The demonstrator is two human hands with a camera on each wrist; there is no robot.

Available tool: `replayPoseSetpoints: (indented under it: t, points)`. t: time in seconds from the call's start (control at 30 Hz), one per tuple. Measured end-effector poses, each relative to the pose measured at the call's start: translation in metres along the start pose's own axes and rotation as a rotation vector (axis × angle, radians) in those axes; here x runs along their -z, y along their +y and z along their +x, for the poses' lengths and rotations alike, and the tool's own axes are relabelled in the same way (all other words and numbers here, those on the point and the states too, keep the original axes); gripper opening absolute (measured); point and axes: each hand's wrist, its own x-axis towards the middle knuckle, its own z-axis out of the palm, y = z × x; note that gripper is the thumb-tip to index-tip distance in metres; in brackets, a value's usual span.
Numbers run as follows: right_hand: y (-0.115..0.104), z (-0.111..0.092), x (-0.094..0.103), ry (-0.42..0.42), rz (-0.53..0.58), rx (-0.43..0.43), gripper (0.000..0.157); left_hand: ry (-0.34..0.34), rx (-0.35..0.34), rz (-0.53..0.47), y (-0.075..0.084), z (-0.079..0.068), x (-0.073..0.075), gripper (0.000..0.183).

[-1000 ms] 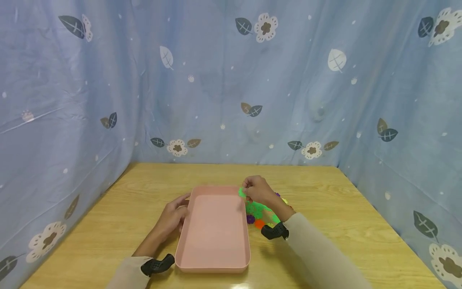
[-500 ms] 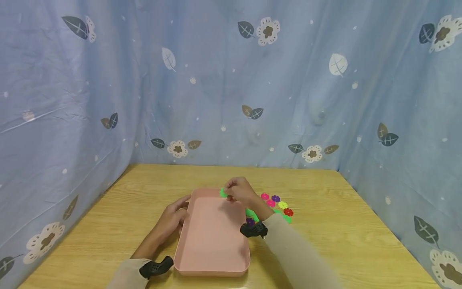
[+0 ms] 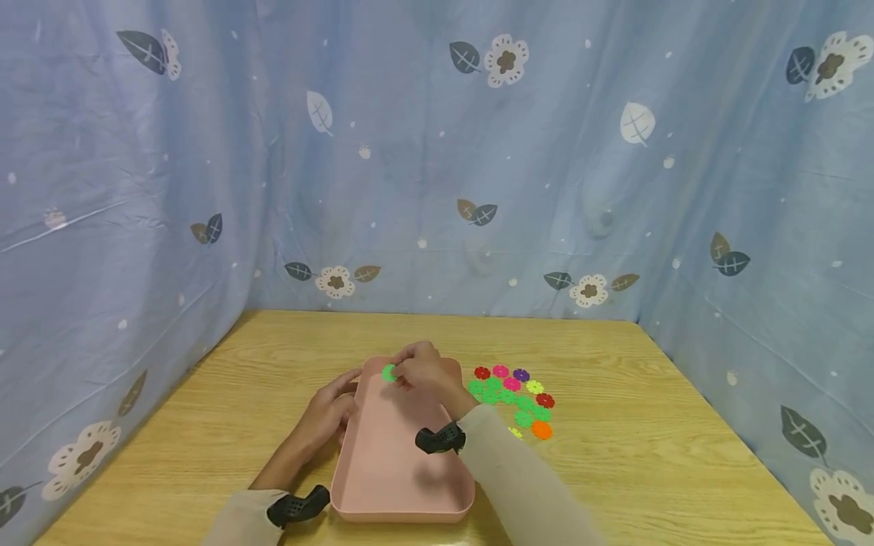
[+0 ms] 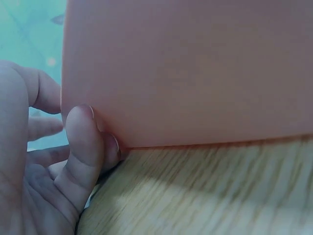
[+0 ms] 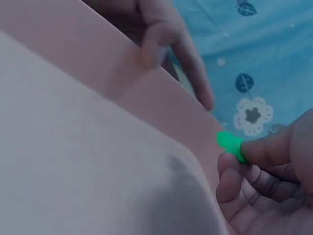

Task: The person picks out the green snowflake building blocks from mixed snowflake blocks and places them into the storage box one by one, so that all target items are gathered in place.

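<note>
My right hand [image 3: 425, 369] pinches a green flower-shaped plastic piece [image 3: 388, 373] between thumb and fingers, above the far left part of a pink tray [image 3: 389, 462]. In the right wrist view the green piece [image 5: 230, 145] is close to the tray's inner wall, its petals poking out past the fingertips. My left hand [image 3: 326, 409] holds the tray's left side toward the far corner. In the left wrist view its thumb [image 4: 83, 132] lies against the outer wall, with other fingers bent around the edge. The visible tray floor carries no pieces; the right forearm hides part of it.
Right of the tray lies a loose group of flower pieces: several green ones [image 3: 507, 396], an orange one [image 3: 542, 430], plus red, pink, purple and yellow ones. They lie on a wooden table [image 3: 614, 425]. A patterned blue curtain [image 3: 382, 189] encloses the back and sides.
My right hand has moved left with the green piece, from the tray's right rim to above its far left part. More of the scattered pieces now show. The left hand stays put.
</note>
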Motion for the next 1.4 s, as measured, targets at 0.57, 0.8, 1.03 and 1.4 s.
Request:
replayPoseSetpoints:
  t: [0.57, 0.8, 1.03, 1.4]
  points:
    - [0.019, 0.0, -0.026, -0.01, 0.055, -0.028, 0.003, -0.007, 0.015, 0.033, 0.003, -0.003, -0.006, 0.056]
    - [0.019, 0.0, -0.031, -0.018, 0.104, -0.046, 0.012, 0.019, 0.003, 0.042, 0.006, -0.003, -0.004, 0.057]
    - [0.015, -0.001, -0.033, -0.012, 0.121, -0.076, 0.014, 0.003, 0.016, 0.032, 0.004, -0.002, -0.003, 0.057]
    - [0.012, 0.001, -0.037, -0.021, 0.109, -0.103, 0.018, 0.024, 0.026, 0.05, 0.004, -0.002, -0.001, 0.057]
